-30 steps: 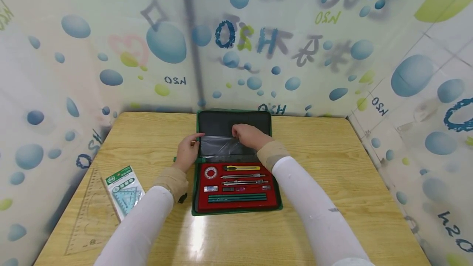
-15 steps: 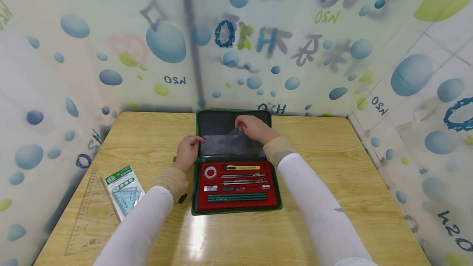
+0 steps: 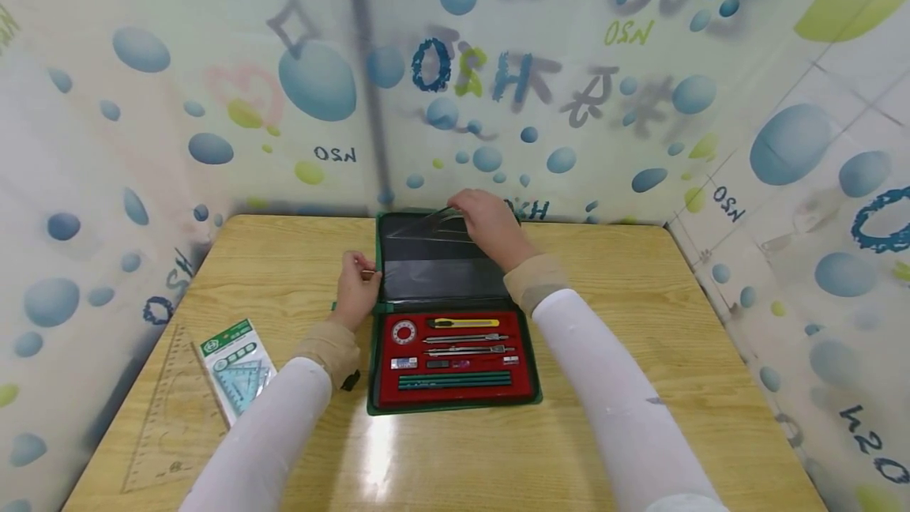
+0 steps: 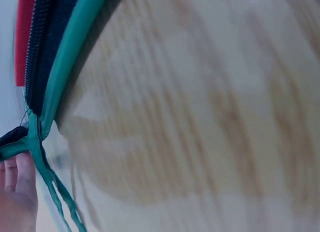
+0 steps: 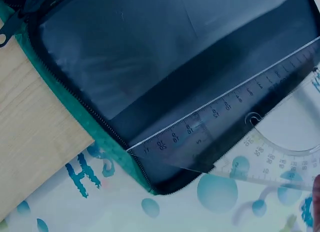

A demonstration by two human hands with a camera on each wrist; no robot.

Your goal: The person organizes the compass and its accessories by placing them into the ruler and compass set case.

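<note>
Gripping the left edge of the open green zippered geometry case (image 3: 426, 279) on the counter (image 3: 618, 275) with the left hand's fingers (image 3: 367, 267); farther right, pinching a clear set square (image 5: 225, 129) in the right hand (image 3: 490, 227), holding it tilted over the lid.

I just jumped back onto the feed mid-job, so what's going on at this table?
The person's right hand holds a clear set square over the open case's lid; the left hand is at the lid's left edge. Pencils and a yellow cutter lie in the red tray. A clear triangle and a packet lie on the table to the left.
</note>
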